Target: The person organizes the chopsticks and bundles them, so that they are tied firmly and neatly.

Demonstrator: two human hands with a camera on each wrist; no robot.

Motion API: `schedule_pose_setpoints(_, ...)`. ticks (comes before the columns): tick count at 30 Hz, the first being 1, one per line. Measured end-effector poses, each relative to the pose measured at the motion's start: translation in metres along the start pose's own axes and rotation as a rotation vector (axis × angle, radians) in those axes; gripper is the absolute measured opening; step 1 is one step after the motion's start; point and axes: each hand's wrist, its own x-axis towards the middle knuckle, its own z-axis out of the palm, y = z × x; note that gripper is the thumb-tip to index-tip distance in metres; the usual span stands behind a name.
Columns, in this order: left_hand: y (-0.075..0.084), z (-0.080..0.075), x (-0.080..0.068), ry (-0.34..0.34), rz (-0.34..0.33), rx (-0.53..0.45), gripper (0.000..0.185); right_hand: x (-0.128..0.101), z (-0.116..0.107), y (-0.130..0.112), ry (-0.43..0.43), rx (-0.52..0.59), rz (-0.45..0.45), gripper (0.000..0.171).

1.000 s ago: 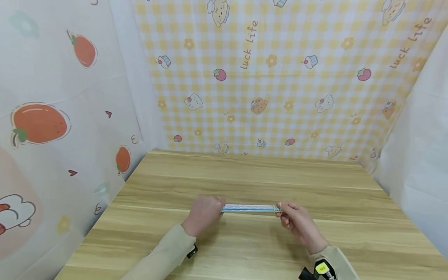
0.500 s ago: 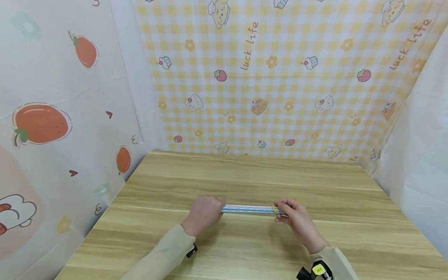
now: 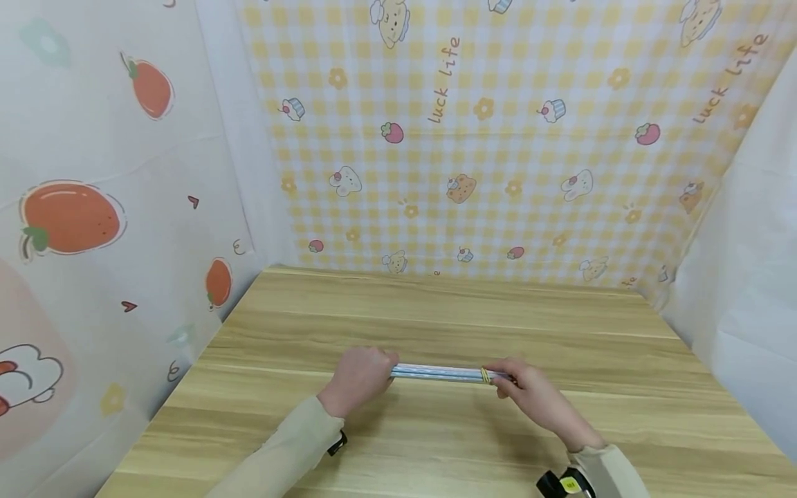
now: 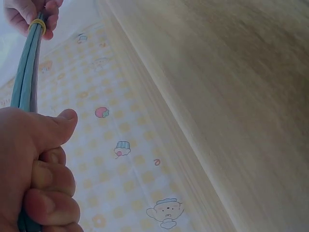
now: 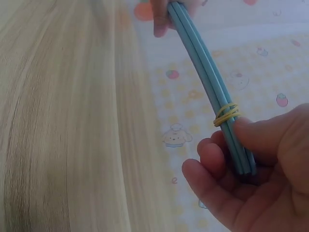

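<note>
A bundle of slim light-blue chopsticks spans level between both hands over the wooden table. My left hand grips one end in a fist, fingers curled round it in the left wrist view. A yellow rubber band is wound in several turns round the bundle near the other end. Just past the band, my right hand pinches that end, thumb pressed on the sticks and fingers curled behind. The blunt stick ends show against the right palm. The left fist hides much of its end.
The wooden table lies below the hands. A yellow checked cloth with cartoon prints hangs at its back edge, and white cloth with fruit prints hangs at the left. Plain white cloth closes the right side.
The rubber band, stretched at the right fingers one second ago, now sits snug round the chopsticks. My right fingers have let it go and hold the chopsticks' end; the left hand keeps its grip.
</note>
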Motion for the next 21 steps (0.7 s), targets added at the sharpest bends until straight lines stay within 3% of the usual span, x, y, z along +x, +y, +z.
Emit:
schedule_pose_setpoints(8, 0.002, 0.0, 0.0, -0.038, -0.024, -0.038, 0.03, 0.006, 0.007, -0.003, 0.023, -0.069, -0.025, 0.025)
schedule_pose_setpoints(16, 0.004, -0.003, 0.001, -0.037, -0.03, -0.033, 0.032, 0.009, 0.014, -0.005, 0.062, -0.038, -0.042, 0.026)
schedule_pose_setpoints(21, 0.005, -0.003, 0.002, -0.048, -0.031, -0.034, 0.03, 0.009, 0.018, -0.008, 0.076, -0.028, -0.003, 0.032)
